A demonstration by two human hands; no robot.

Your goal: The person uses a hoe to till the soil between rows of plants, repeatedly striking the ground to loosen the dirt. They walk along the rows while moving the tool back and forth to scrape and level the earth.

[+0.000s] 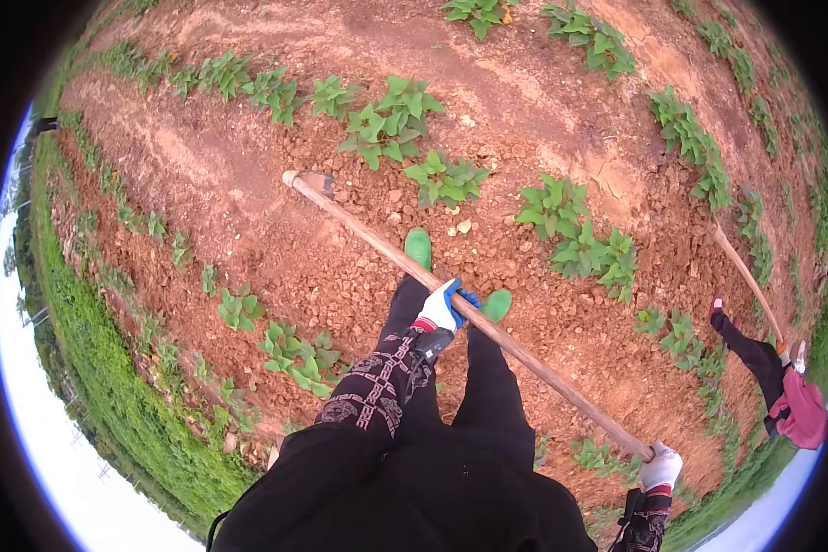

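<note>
A long wooden-handled hoe (543, 370) lies diagonally across the view, its metal blade (318, 183) at the upper left, over or on the reddish soil. My left hand (444, 308), in a white and blue glove, is wrapped round the middle of the handle. Near the handle's lower right end, my right hand (661, 467) grips it in a whitish glove. Green leafy plants (446, 179) grow just right of the blade. Between the blade and my left hand is loose, crumbly soil (363, 262).
My green shoes (418, 248) stand on broken soil below the handle and beside the plants. More plant rows (580, 239) run across the field. At the right, another person (799, 409) in a red top holds a second long-handled tool (750, 281). Grass (110, 368) borders the left.
</note>
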